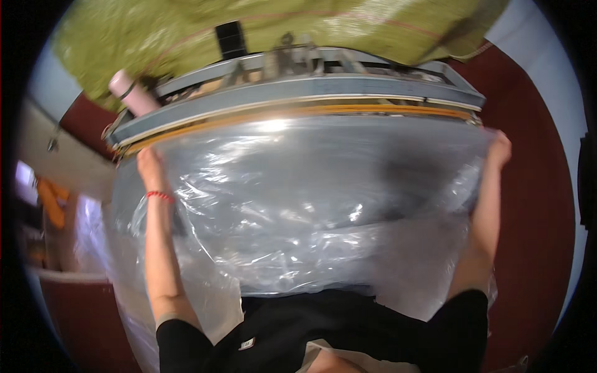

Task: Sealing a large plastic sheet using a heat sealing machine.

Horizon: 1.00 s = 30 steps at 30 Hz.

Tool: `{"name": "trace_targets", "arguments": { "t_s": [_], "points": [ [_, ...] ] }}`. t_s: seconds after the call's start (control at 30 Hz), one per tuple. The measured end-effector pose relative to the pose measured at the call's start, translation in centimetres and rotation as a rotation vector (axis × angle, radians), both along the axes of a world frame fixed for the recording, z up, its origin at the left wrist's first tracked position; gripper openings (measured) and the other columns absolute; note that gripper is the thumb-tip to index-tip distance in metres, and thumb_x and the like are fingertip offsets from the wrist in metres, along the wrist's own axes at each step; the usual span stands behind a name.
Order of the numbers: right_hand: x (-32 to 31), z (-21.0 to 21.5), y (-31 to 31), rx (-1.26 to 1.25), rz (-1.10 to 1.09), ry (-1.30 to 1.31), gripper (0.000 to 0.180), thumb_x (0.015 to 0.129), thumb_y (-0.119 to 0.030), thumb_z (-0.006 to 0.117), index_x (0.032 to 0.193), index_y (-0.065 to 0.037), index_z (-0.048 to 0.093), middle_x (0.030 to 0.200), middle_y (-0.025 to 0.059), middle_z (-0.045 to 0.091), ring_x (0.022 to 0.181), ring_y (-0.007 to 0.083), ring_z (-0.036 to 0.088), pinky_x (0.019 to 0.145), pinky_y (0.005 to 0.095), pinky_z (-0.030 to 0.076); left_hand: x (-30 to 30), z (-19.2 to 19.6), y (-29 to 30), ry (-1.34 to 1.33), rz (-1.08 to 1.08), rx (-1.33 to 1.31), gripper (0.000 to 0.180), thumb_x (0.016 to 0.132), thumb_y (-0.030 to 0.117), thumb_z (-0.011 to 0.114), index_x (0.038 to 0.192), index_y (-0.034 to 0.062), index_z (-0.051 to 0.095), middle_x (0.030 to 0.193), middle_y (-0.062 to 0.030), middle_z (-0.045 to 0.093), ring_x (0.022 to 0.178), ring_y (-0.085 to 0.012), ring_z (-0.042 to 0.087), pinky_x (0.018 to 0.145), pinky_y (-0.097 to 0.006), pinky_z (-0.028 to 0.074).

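Observation:
A wide sheet of clear plastic film stretches between my two hands, wrinkled and shiny, its near part lying against my body. My left hand is closed on the film's far left corner, with a red bracelet on that wrist. At the far right corner, my right hand grips the film's edge with its fingers closed. Both arms reach far forward. Just beyond the film's far edge runs an orange strip along a grey metal frame. My fingertips are partly blurred.
A pink bottle leans at the frame's left end. Behind the frame lies a yellow-green woven sheet with a dark flat object on it. Dark red flooring shows at the right. An orange object is at far left.

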State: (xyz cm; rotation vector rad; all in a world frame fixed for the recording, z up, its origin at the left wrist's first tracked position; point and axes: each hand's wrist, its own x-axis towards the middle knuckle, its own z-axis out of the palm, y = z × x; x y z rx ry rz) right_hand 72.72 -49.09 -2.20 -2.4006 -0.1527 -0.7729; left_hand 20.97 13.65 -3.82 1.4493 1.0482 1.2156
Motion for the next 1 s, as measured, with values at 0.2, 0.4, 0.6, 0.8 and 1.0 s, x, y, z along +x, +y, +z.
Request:
{"name": "trace_targets", "arguments": {
  "t_s": [0.2,0.4,0.6,0.8,1.0],
  "points": [
    [4.0,-7.5,8.0,0.458,0.229,-0.010,0.020,0.082,-0.019,0.054,0.076,0.000,0.054,0.063,0.0033,0.053,0.062,0.0111,0.048,0.062,0.0249,0.041,-0.7,-6.4,9.6,0.098,0.146,0.247,0.017,0.083,0.018,0.046,0.068,0.0096,0.044,0.055,0.0059,0.037,0.048,-0.0038,0.031,0.043,-0.019,0.026],
    [5.6,-8.0,8.8,0.462,0.113,-0.112,0.022,0.077,-0.020,0.059,0.072,0.000,0.053,0.063,0.0041,0.054,0.061,0.0114,0.049,0.061,0.0261,0.042,1.4,-6.8,10.7,-0.003,0.063,0.230,0.023,0.081,0.020,0.056,0.063,0.0107,0.045,0.057,0.0075,0.038,0.051,-0.0033,0.030,0.046,-0.018,0.025],
    [7.7,-8.7,7.1,0.566,-0.013,-0.061,0.013,0.073,-0.013,0.056,0.075,0.000,0.056,0.072,0.0075,0.058,0.066,0.0165,0.052,0.065,0.0294,0.043,0.5,-5.8,10.1,-0.028,0.239,0.113,0.022,0.079,0.020,0.058,0.066,0.0098,0.044,0.057,0.0026,0.045,0.044,-0.0061,0.037,0.039,-0.020,0.029],
    [7.9,-7.8,5.6,0.700,0.036,-0.049,0.016,0.076,-0.010,0.051,0.085,0.003,0.054,0.079,0.0081,0.057,0.071,0.0155,0.052,0.065,0.0281,0.042,1.4,-5.4,9.3,-0.314,0.176,0.047,0.009,0.078,0.010,0.052,0.084,0.0068,0.046,0.068,-0.0019,0.050,0.062,-0.0106,0.050,0.048,-0.022,0.041],
    [-6.9,1.3,19.8,0.190,0.202,-0.524,0.022,0.075,-0.009,0.054,0.095,-0.001,0.052,0.094,0.0112,0.053,0.089,0.0251,0.050,0.081,0.0331,0.038,-2.4,-1.3,5.3,-0.071,-0.153,0.032,0.007,0.080,0.009,0.052,0.086,0.0083,0.049,0.068,-0.0002,0.051,0.060,-0.0079,0.049,0.054,-0.020,0.039]
  ]
}}
